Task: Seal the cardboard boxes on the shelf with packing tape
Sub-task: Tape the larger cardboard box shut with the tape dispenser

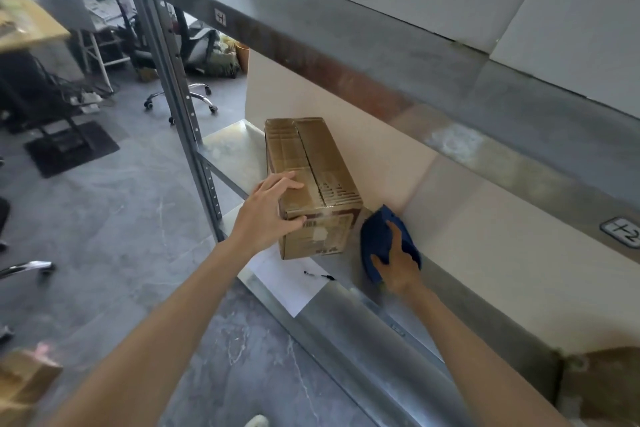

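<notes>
On a grey metal shelf board (232, 149): brown oblong cardboard box (311, 163), partly over a white paper sheet (287, 286) bearing a black pen (318, 275). Left hand (266, 211) wrapped over its near corner, fingers on top, thumb on the end. Right hand (398, 265) curled round a dark blue object (375, 236) just beside. Beyond, grey marbled floor (121, 218), office chair (181, 99), printer (83, 0). Beam tag (220, 16) "H"; second tag (621, 236) ending in 2; box label (327, 230) unreadable.

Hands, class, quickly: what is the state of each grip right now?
Left hand: closed on the near corner of the box.
Right hand: closed on a blue object.
</notes>
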A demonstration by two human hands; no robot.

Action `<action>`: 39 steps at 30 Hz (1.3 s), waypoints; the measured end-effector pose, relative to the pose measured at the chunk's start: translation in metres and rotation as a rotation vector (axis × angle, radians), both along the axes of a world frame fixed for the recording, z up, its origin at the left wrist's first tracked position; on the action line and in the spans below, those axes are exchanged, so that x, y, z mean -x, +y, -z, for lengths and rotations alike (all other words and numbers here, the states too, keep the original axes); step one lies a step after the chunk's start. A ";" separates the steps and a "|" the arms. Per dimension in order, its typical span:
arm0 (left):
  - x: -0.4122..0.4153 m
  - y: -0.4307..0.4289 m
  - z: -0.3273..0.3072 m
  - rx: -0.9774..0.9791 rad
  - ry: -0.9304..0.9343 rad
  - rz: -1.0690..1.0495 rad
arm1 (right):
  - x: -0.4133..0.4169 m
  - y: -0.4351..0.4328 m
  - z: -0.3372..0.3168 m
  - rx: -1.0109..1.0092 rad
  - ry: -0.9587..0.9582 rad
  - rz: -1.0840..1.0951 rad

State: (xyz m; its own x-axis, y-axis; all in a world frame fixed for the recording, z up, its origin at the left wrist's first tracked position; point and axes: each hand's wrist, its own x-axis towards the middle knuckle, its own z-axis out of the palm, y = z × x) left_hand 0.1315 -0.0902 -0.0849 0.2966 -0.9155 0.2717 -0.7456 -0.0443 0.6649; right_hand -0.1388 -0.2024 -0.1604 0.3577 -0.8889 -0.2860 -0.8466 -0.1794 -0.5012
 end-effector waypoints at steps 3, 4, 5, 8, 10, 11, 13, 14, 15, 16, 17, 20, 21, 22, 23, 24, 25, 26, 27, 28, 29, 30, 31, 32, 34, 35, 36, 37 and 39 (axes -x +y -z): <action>0.001 -0.001 0.001 0.005 -0.002 -0.003 | 0.004 -0.010 -0.005 -0.066 -0.053 -0.036; 0.002 -0.001 0.001 0.006 0.004 -0.010 | 0.005 -0.013 -0.008 -0.085 -0.066 -0.035; 0.003 -0.001 0.001 0.006 0.010 -0.015 | 0.006 -0.014 -0.011 -0.099 -0.080 -0.026; 0.003 0.000 0.001 0.006 0.011 -0.018 | 0.008 -0.018 -0.019 -0.108 -0.106 0.004; 0.002 0.000 0.001 0.003 0.005 -0.014 | 0.009 -0.022 -0.023 -0.140 -0.138 0.018; 0.002 0.001 0.001 0.002 0.002 -0.013 | 0.010 -0.024 -0.024 -0.156 -0.149 0.008; 0.001 0.000 0.001 0.004 -0.001 -0.005 | 0.009 -0.025 -0.024 -0.166 -0.142 -0.014; 0.001 0.000 0.001 0.004 -0.001 0.000 | 0.008 -0.024 -0.024 -0.166 -0.129 -0.015; 0.001 0.000 0.001 0.004 -0.002 0.004 | 0.006 -0.023 -0.022 -0.168 -0.117 -0.010; 0.001 0.000 0.001 0.005 -0.004 0.006 | 0.005 -0.022 -0.021 -0.170 -0.113 0.003; 0.001 0.000 0.002 0.008 -0.005 0.009 | 0.003 -0.020 -0.020 -0.165 -0.109 0.016; -0.001 0.000 0.004 0.015 0.000 0.020 | 0.004 -0.014 -0.025 -0.102 -0.080 0.008; -0.003 0.000 0.004 0.019 -0.001 0.027 | 0.005 -0.012 -0.027 -0.080 -0.073 -0.008; -0.004 0.000 0.005 0.024 -0.005 0.035 | 0.007 -0.011 -0.030 -0.061 -0.064 -0.026; -0.005 0.000 0.006 0.033 -0.009 0.043 | 0.009 -0.010 -0.034 -0.044 -0.053 -0.039; -0.005 0.000 0.007 0.045 -0.008 0.053 | 0.012 -0.008 -0.038 -0.036 -0.048 -0.045; -0.006 0.000 0.008 0.059 -0.002 0.063 | 0.014 -0.006 -0.044 -0.029 -0.060 -0.046; -0.006 0.000 0.009 0.072 0.011 0.073 | 0.016 -0.004 -0.050 -0.022 -0.081 -0.048; -0.005 0.000 0.010 0.083 0.025 0.080 | 0.019 -0.002 -0.055 -0.008 -0.092 -0.055; -0.005 0.000 0.011 0.092 0.034 0.083 | 0.021 0.000 -0.060 0.013 -0.088 -0.066; -0.004 0.000 0.011 0.098 0.038 0.081 | 0.022 0.003 -0.064 0.039 -0.073 -0.083; -0.003 0.001 0.012 0.102 0.036 0.076 | 0.023 0.006 -0.069 0.056 -0.065 -0.096; -0.002 0.001 0.011 0.102 0.029 0.070 | 0.024 0.009 -0.073 0.053 -0.067 -0.097; -0.002 0.001 0.011 0.096 0.024 0.067 | 0.024 0.011 -0.076 0.034 -0.064 -0.091; -0.002 0.003 0.010 0.081 0.023 0.075 | 0.023 0.018 -0.084 0.017 -0.024 -0.098; -0.002 0.004 0.009 0.077 0.026 0.084 | 0.021 0.021 -0.089 0.029 -0.007 -0.106; -0.003 0.005 0.009 0.079 0.035 0.092 | 0.020 0.026 -0.094 0.056 0.004 -0.108; -0.005 0.006 0.009 0.085 0.050 0.099 | 0.017 0.030 -0.099 0.101 0.014 -0.097; -0.008 0.008 0.008 0.104 0.078 0.111 | 0.010 0.040 -0.111 0.303 0.074 -0.032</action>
State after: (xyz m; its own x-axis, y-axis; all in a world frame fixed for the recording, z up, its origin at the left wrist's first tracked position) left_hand 0.1397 -0.0823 -0.0926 0.2194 -0.9119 0.3468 -0.6884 0.1072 0.7174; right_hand -0.1485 -0.1619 -0.0498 0.3747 -0.9264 -0.0361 -0.8703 -0.3380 -0.3583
